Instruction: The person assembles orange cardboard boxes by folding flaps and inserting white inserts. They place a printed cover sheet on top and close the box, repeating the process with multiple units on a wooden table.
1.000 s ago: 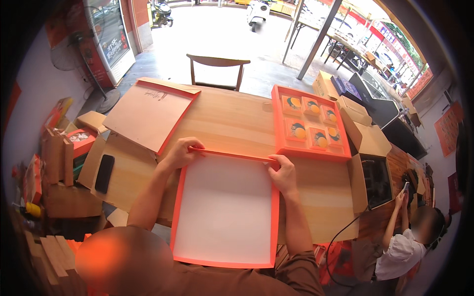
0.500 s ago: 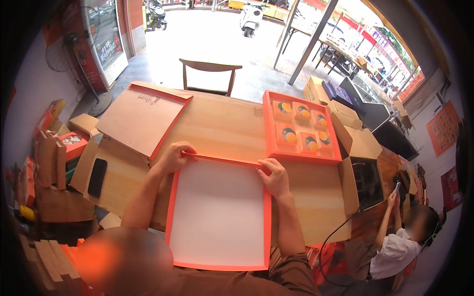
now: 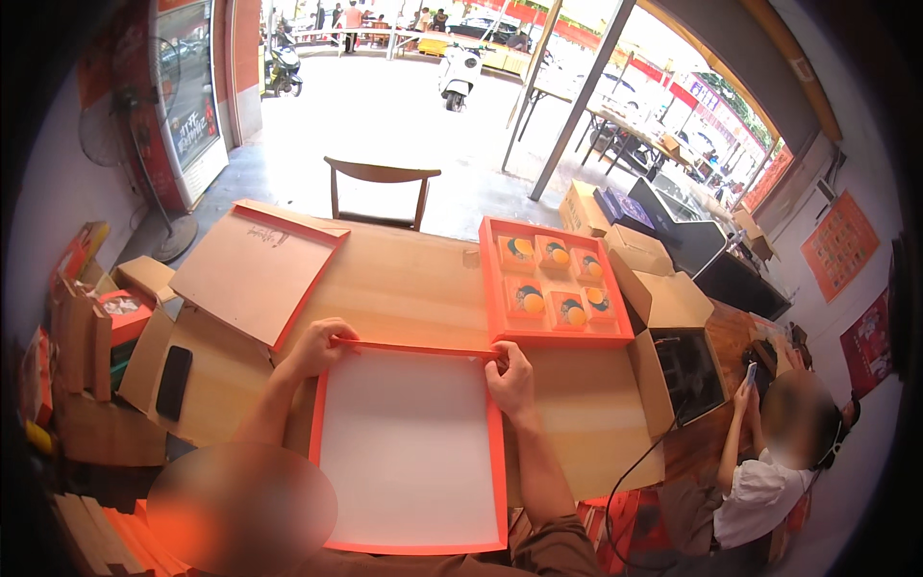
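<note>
In front of me lies a shallow orange-red box tray point(image 3: 409, 452) with a white inside, its open side up. My left hand point(image 3: 319, 347) is closed on its far left corner, thumb and fingers pinching the folded far wall. At the far right corner, my right hand point(image 3: 511, 381) grips the same wall with bent fingers. Just beyond the right hand stands an orange-red gift box point(image 3: 567, 338) holding several small square boxes point(image 3: 526, 296) with orange-and-dark round prints. Beyond my left hand lies a pinkish panel point(image 3: 252, 279) with orange-red folded edges.
A brown table point(image 3: 404, 279) carries these things. A black phone point(image 3: 173, 383) lies at left, and an open carton point(image 3: 654, 375) stands at right. A wooden chair point(image 3: 382, 175) is across the table. At lower right sits a person point(image 3: 764, 495) holding a phone.
The view has tilted up and slightly right, so the whole scene sits lower and further left. Both hands stay at the tray's far corners; the right hand's fingers are more curled round its corner.
</note>
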